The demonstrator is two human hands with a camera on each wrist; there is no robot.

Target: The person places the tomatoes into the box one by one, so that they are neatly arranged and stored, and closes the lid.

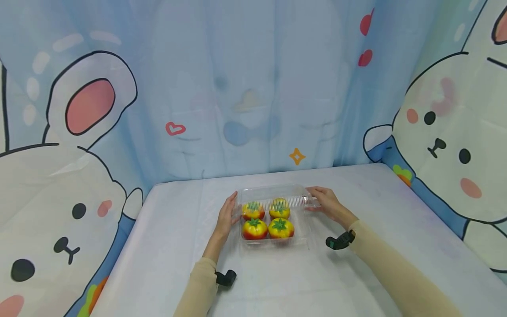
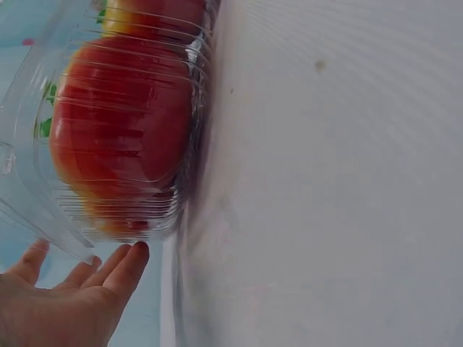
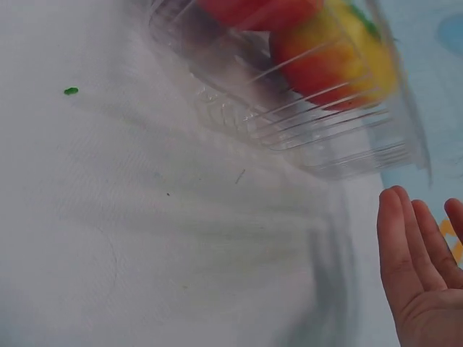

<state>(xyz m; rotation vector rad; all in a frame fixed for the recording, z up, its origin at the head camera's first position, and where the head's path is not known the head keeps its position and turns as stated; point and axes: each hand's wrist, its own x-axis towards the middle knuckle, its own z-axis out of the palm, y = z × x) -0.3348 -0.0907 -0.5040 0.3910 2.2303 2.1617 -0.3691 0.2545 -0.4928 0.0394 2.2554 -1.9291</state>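
Observation:
A clear plastic clamshell box (image 1: 299, 235) stands on the white table, its clear lid (image 1: 273, 192) raised at a slant over the back part. Inside sit several yellow-and-red, tomato-like fruits (image 1: 255, 229) with green leafy tops, grouped to the left and middle. My left hand (image 1: 226, 216) is at the box's left side, fingers extended; in the left wrist view the fingertips (image 2: 137, 253) meet the ribbed plastic edge. At the lid's right end is my right hand (image 1: 326, 203). Its fingers (image 3: 394, 231) look straight in the right wrist view, close to the box's edge.
The white tablecloth (image 1: 178, 246) spreads around the box on every side. Behind the table hangs a light blue curtain (image 1: 245, 79) with cartoon rabbits. Each wrist wears a small black camera (image 1: 340, 241). A small green speck (image 3: 71, 91) lies on the cloth.

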